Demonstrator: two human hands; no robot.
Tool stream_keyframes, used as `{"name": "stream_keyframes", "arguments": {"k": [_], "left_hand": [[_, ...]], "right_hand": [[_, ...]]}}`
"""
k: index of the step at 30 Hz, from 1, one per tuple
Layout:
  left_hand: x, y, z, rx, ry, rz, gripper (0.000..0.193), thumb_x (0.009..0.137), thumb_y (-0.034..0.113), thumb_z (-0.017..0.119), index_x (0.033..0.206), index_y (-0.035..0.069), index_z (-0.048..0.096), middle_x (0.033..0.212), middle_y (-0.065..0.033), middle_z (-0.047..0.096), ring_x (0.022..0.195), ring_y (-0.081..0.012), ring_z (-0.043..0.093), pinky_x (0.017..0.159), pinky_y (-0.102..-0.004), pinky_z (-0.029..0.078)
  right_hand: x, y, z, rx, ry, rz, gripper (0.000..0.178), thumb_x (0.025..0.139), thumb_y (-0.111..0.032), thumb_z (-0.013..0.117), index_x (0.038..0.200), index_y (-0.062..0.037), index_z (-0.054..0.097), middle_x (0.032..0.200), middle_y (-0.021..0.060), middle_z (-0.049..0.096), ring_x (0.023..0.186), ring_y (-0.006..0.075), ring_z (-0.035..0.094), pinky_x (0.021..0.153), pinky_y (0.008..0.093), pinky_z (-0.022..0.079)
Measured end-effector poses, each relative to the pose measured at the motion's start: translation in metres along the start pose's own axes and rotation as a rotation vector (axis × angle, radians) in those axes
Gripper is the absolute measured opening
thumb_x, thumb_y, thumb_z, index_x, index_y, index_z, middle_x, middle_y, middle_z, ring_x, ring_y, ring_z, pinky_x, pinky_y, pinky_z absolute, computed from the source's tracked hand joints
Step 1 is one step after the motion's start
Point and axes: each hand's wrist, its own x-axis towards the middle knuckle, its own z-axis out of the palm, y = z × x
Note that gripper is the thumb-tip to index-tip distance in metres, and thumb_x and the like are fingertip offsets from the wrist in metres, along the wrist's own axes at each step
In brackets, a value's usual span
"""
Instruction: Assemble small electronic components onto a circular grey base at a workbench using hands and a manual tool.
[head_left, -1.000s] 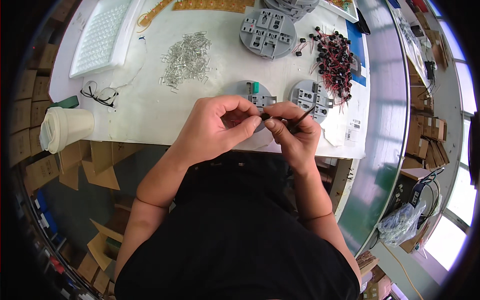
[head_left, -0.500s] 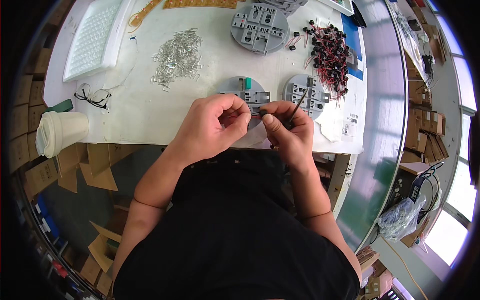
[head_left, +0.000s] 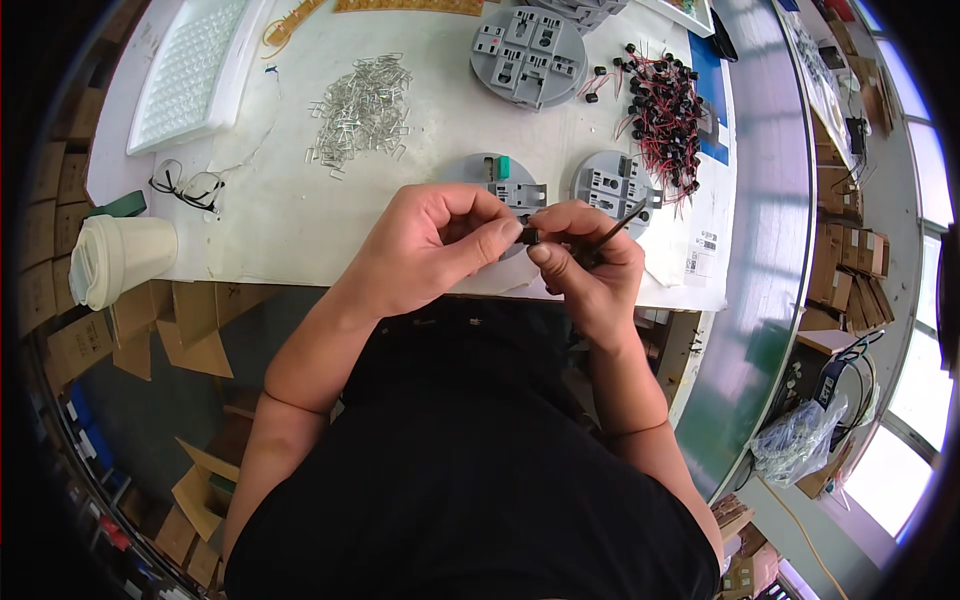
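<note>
In front of me, my left hand [head_left: 430, 245] is closed in a pinch on a small black wired part [head_left: 528, 236], a short round piece like those heaped at the right. My right hand [head_left: 592, 262] is closed around a thin dark rod-like tool [head_left: 622, 220] that slants up to the right. Its thumb and forefinger are by the black part; whether they touch it I cannot tell. Just beyond the hands lies a round grey base [head_left: 470, 170] with a green block [head_left: 503, 167] on it, partly hidden by my fingers. Another round grey base [head_left: 600, 180] lies to the right.
Black wired parts [head_left: 665, 120] are heaped at the right. Bent metal clips [head_left: 362, 112] lie in a pile at the left, near a white tray [head_left: 190, 75], glasses [head_left: 190, 188] and a lidded cup [head_left: 130, 255]. Stacked grey bases [head_left: 528, 85] stand at the back.
The black part now sits at my left fingertips, where before it was against my right thumb. My right hand has shifted slightly right, and its tool leans lower.
</note>
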Motion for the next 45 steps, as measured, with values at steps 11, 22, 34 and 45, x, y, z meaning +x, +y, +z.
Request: {"name": "stream_keyframes", "arguments": {"k": [11,22,34,45], "left_hand": [[-0.003,-0.003,0.003,0.297,0.093,0.146,0.013,0.100,0.014,0.076,0.102,0.001,0.074,0.094,-0.0029,0.069,0.091,-0.0124,0.062,0.080,-0.0294,0.051],[0.015,-0.052,0.011,1.093,0.434,0.482,0.017,0.082,0.015,0.082,0.094,0.007,0.072,0.132,-0.0155,0.057,0.116,-0.0367,0.051,0.107,-0.0490,0.040],[0.014,-0.041,-0.001,1.080,0.329,0.532,0.103,0.064,0.029,0.098,0.153,0.013,0.048,0.153,-0.0153,0.052,0.128,-0.0382,0.052,0.110,-0.0495,0.045],[0.010,-0.052,-0.009,0.941,0.482,0.922,0.110,0.059,0.025,0.103,0.153,0.008,0.047,0.140,-0.0161,0.054,0.135,-0.0383,0.050,0.108,-0.0495,0.049]], "right_hand": [[0.012,-0.011,-0.004,-0.351,0.011,-0.111,0.026,0.088,0.001,0.082,0.112,-0.0042,0.072,0.118,0.0062,0.065,0.083,0.0131,0.061,0.071,0.0258,0.048],[0.024,-0.011,-0.015,-1.140,-0.186,-0.263,0.023,0.085,-0.004,0.075,0.107,-0.0106,0.074,0.115,0.0047,0.064,0.085,0.0215,0.065,0.061,0.0364,0.055],[-0.013,0.003,-0.004,-1.369,-0.202,-0.325,0.036,0.086,-0.003,0.074,0.122,-0.0020,0.074,0.133,0.0069,0.070,0.074,0.0222,0.070,0.061,0.0343,0.059],[-0.016,-0.047,-0.028,-0.173,0.108,0.367,0.020,0.100,-0.014,0.066,0.111,0.0005,0.074,0.105,0.0153,0.076,0.069,0.0289,0.065,0.065,0.0408,0.053]]}}
